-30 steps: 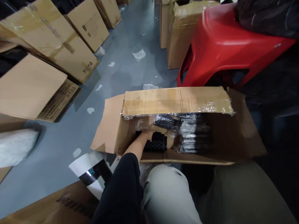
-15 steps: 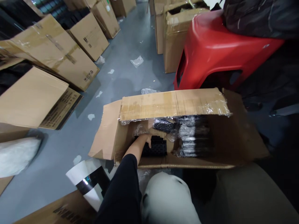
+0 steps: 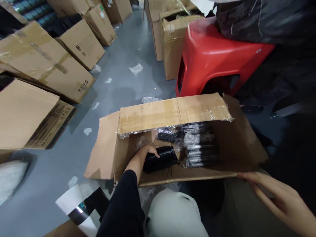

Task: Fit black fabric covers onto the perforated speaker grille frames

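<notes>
My left hand (image 3: 151, 150) reaches into an open cardboard box (image 3: 172, 114). It is closed around a stack of black plastic pieces (image 3: 161, 160) on the left side of the box. The thumb lies on top; the other fingers are mostly hidden. Beside this stack stands a row of black pieces wrapped in clear plastic (image 3: 198, 144). Another wrapped black piece (image 3: 168, 135) lies behind, partly under the flap. My right hand (image 3: 274, 192) is at the box's front right edge, fingers stretched out and apart, fingertips at the rim.
A red plastic stool (image 3: 204, 56) with a dark bag on it (image 3: 247, 23) stands behind the box. Cardboard cartons (image 3: 46, 62) line the left. Plastic scraps (image 3: 135, 69) lie on the grey floor. A white rounded object (image 3: 174, 214) is close in front of the box.
The black stack in my left hand has tilted, showing a smooth side. My right hand has come into view at the box's front right edge. The whole view has shifted slightly.
</notes>
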